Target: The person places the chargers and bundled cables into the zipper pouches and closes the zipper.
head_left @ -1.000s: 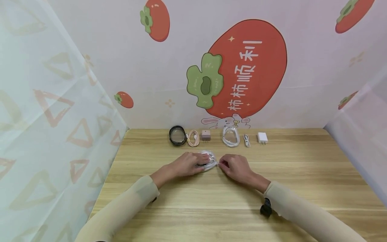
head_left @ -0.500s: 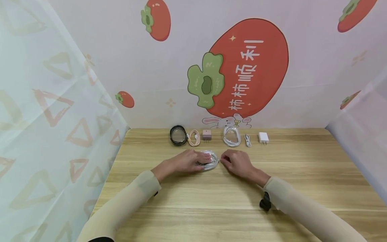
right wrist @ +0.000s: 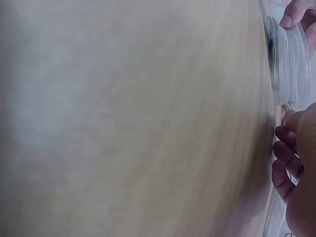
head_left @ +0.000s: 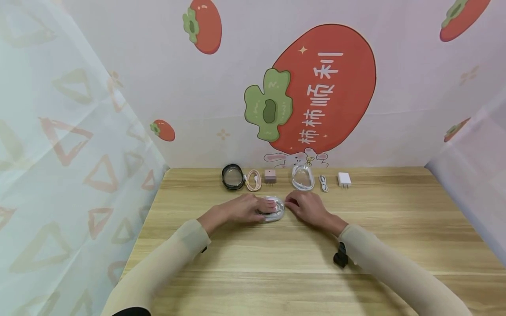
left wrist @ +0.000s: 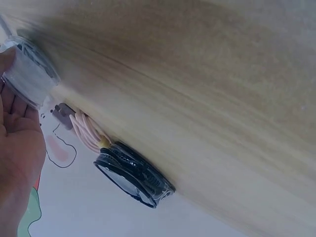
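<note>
A clear round zip pouch (head_left: 280, 210) with whitish edging lies on the table between my two hands. My left hand (head_left: 247, 209) grips its left side, thumb at the near edge and fingers over the top; in the left wrist view that hand (left wrist: 19, 143) shows at the far left. At the pouch's right edge my right hand (head_left: 308, 210) has its fingers curled. The right wrist view shows its thumb and index finger pinching a small zipper pull (right wrist: 290, 104) on the pouch (right wrist: 290, 64). The pouch's contents are mostly hidden.
Along the back edge stand a black round pouch (head_left: 233, 177), a coiled pink cable (head_left: 253, 180), a pinkish plug adapter (head_left: 270, 176), another clear round pouch (head_left: 302, 177), a bundled white cable (head_left: 323, 183) and a white plug adapter (head_left: 344, 179). A printed cloth backdrop (head_left: 197, 101) rises behind.
My right hand has moved slightly away from me along the pouch's right edge. My left hand stays on the pouch, which has barely shifted.
</note>
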`<control>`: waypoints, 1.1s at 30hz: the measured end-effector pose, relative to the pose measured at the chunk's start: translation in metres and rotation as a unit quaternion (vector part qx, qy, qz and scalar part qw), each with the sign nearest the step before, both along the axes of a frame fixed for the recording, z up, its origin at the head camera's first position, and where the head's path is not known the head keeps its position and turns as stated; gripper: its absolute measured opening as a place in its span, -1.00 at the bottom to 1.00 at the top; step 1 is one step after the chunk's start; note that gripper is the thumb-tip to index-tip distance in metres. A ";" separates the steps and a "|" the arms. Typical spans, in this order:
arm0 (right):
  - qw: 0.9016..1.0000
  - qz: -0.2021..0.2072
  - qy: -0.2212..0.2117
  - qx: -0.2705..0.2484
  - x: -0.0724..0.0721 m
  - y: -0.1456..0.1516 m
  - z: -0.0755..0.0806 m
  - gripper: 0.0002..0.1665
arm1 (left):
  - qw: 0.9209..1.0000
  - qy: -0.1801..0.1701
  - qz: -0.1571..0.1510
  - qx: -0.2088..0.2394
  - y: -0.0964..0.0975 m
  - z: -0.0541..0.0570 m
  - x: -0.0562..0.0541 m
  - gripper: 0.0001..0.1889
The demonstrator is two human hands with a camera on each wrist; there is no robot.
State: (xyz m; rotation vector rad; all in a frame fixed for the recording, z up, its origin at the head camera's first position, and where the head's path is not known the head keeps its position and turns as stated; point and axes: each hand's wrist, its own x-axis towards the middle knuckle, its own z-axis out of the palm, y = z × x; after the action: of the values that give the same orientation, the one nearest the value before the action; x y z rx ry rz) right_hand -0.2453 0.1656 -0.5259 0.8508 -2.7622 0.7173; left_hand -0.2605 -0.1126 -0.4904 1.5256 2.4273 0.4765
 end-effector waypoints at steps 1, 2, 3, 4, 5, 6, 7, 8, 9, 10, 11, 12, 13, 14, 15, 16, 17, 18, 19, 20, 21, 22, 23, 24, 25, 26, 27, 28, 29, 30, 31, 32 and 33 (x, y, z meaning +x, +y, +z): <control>1.000 0.000 -0.002 -0.001 -0.001 0.000 0.000 -0.93 | 1.000 -0.003 -0.001 -0.001 0.000 0.001 -0.001 -0.53; 1.000 0.001 -0.003 -0.002 -0.003 0.000 -0.001 -0.93 | 1.000 -0.004 -0.003 -0.002 0.000 0.001 -0.001 -0.53; 1.000 0.002 -0.005 -0.003 -0.004 -0.001 -0.002 -0.93 | 1.000 -0.005 -0.005 -0.003 0.001 0.001 -0.002 -0.53; 1.000 0.002 -0.007 -0.004 -0.004 -0.001 -0.002 -0.93 | 1.000 -0.007 -0.006 -0.004 0.001 0.001 -0.002 -0.53; 1.000 0.003 -0.009 -0.005 -0.005 -0.001 -0.002 -0.93 | 1.000 -0.009 -0.007 -0.005 0.001 0.001 -0.002 -0.52; 1.000 0.004 -0.011 -0.007 -0.005 -0.001 -0.002 -0.93 | 1.000 -0.011 -0.007 -0.005 0.001 0.001 -0.003 -0.52; 1.000 0.003 -0.013 -0.008 -0.006 -0.002 -0.002 -0.93 | 1.000 -0.013 -0.006 -0.007 0.000 0.001 -0.003 -0.52; 1.000 0.003 -0.013 -0.010 -0.006 -0.002 -0.002 -0.93 | 1.000 -0.014 -0.005 -0.007 0.000 0.000 -0.003 -0.52; 1.000 0.003 -0.013 -0.010 -0.006 -0.003 -0.002 -0.94 | 1.000 -0.014 -0.005 -0.007 -0.001 -0.001 -0.003 -0.52; 1.000 0.002 -0.012 -0.012 -0.006 -0.003 -0.003 -0.93 | 1.000 -0.014 -0.004 -0.008 -0.001 -0.001 -0.003 -0.52; 1.000 0.001 -0.011 -0.013 -0.007 -0.003 -0.003 -0.93 | 1.000 -0.015 -0.004 -0.005 -0.002 -0.002 -0.004 -0.52; 1.000 -0.001 -0.011 -0.013 -0.007 -0.004 -0.004 -0.93 | 1.000 -0.016 -0.003 -0.004 -0.002 -0.003 -0.004 -0.53; 1.000 -0.002 -0.011 -0.014 -0.007 -0.004 -0.005 -0.91 | 1.000 -0.017 -0.003 -0.003 -0.002 -0.003 -0.004 -0.53; 1.000 -0.003 -0.011 -0.015 -0.007 -0.005 -0.005 -0.91 | 1.000 -0.017 -0.002 -0.001 -0.003 -0.003 -0.004 -0.53; 1.000 -0.003 -0.011 -0.015 -0.007 -0.005 -0.005 -0.91 | 1.000 -0.016 -0.001 0.001 -0.003 -0.004 -0.003 -0.53; 1.000 -0.005 -0.011 -0.017 -0.008 -0.006 -0.005 -0.90 | 1.000 -0.018 0.000 0.005 -0.003 -0.003 -0.003 -0.54; 1.000 -0.006 -0.010 -0.019 -0.008 -0.006 -0.005 -0.90 | 1.000 -0.019 0.000 0.008 -0.003 -0.003 -0.002 -0.54; 1.000 -0.009 -0.010 -0.021 -0.008 -0.007 -0.005 -0.91 | 1.000 -0.019 0.001 0.009 -0.003 -0.002 -0.002 -0.54; 1.000 -0.011 -0.009 -0.023 -0.008 -0.008 -0.005 -0.91 | 1.000 -0.017 0.000 0.011 -0.003 -0.002 -0.001 -0.54; 1.000 -0.013 -0.008 -0.025 -0.009 -0.009 -0.004 -0.93 | 1.000 -0.017 -0.001 0.014 -0.003 -0.001 -0.001 -0.54; 1.000 -0.014 -0.008 -0.026 -0.009 -0.010 -0.004 -0.93 | 1.000 -0.018 -0.003 0.016 -0.003 -0.001 0.000 -0.54; 1.000 -0.017 -0.008 -0.025 -0.010 -0.012 -0.004 -0.94 | 1.000 -0.019 -0.005 0.019 -0.002 0.000 0.000 -0.54; 1.000 -0.017 -0.009 -0.024 -0.011 -0.013 -0.003 -0.94 | 1.000 -0.020 -0.007 0.021 -0.002 0.001 0.000 -0.54; 1.000 -0.017 -0.010 -0.021 -0.012 -0.014 -0.003 -0.95 | 1.000 -0.020 -0.009 0.022 -0.001 0.001 0.000 -0.54; 1.000 -0.016 -0.013 -0.016 -0.013 -0.015 -0.002 -0.94 | 0.999 -0.020 -0.011 0.024 0.000 0.002 0.000 -0.53; 1.000 -0.014 -0.017 -0.013 -0.015 -0.016 -0.002 -0.94 | 0.999 -0.021 -0.012 0.025 0.000 0.002 0.000 -0.53; 1.000 -0.014 -0.021 -0.010 -0.016 -0.017 -0.001 -0.95 | 0.999 -0.020 -0.013 0.025 0.000 0.002 0.000 -0.53; 1.000 -0.013 -0.025 -0.008 -0.016 -0.018 0.000 -0.95 | 0.999 -0.020 -0.013 0.025 0.000 0.002 0.000 -0.53; 0.999 -0.012 -0.029 -0.009 -0.017 -0.018 0.001 -0.96 | 0.999 -0.018 -0.013 0.024 0.000 0.002 0.000 -0.53; 0.999 -0.011 -0.033 -0.008 -0.018 -0.019 0.001 -0.96 | 0.999 -0.018 -0.012 0.023 0.000 0.001 -0.001 -0.53; 0.999 -0.010 -0.037 -0.008 -0.018 -0.019 0.002 -0.96 | 1.000 -0.016 -0.013 0.023 0.000 0.000 -0.001 -0.54; 0.999 -0.010 -0.040 -0.011 -0.018 -0.020 0.002 -0.96 | 1.000 -0.016 -0.013 0.024 0.000 0.000 -0.001 -0.54; 0.999 -0.010 -0.042 -0.012 -0.019 -0.021 0.002 -0.96 | 0.999 -0.017 -0.014 0.024 0.000 -0.001 -0.002 -0.54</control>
State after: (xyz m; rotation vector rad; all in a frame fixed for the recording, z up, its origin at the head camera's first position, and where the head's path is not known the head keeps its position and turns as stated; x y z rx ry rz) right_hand -0.2640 0.1451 -0.5239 0.8045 -2.8256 0.7979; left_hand -0.2623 -0.1131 -0.4911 1.5554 2.3833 0.5533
